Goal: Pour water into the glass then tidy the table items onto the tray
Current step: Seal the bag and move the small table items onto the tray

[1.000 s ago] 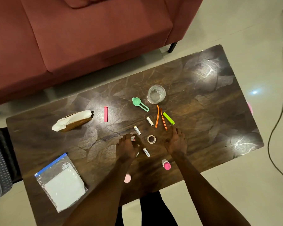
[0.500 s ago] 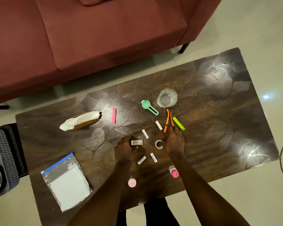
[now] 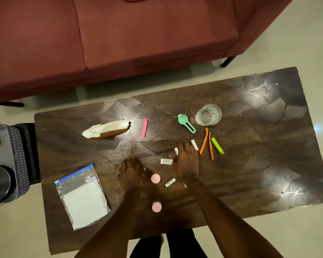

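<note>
The glass (image 3: 208, 114) stood upright toward the far edge of the table (image 3: 268, 164), right of the middle, with a little clear water in it. It was well apart from both hands, beyond the right hand (image 3: 187, 162) and slightly to its right. That hand lay flat, palm down, fingers straight and spread, over the small white packets (image 3: 166, 161) in the middle of the table, gripping nothing. The left hand (image 3: 131, 174) rested palm down nearer the front edge, fingers relaxed, holding nothing, just beside a pink cap (image 3: 155, 178). A green scoop (image 3: 186, 122) lay just left of the glass. Orange clips (image 3: 206, 142) and a lime clip (image 3: 217, 145) lay between the glass and the right hand. Near the front left corner was a zip bag (image 3: 82, 196).
</note>
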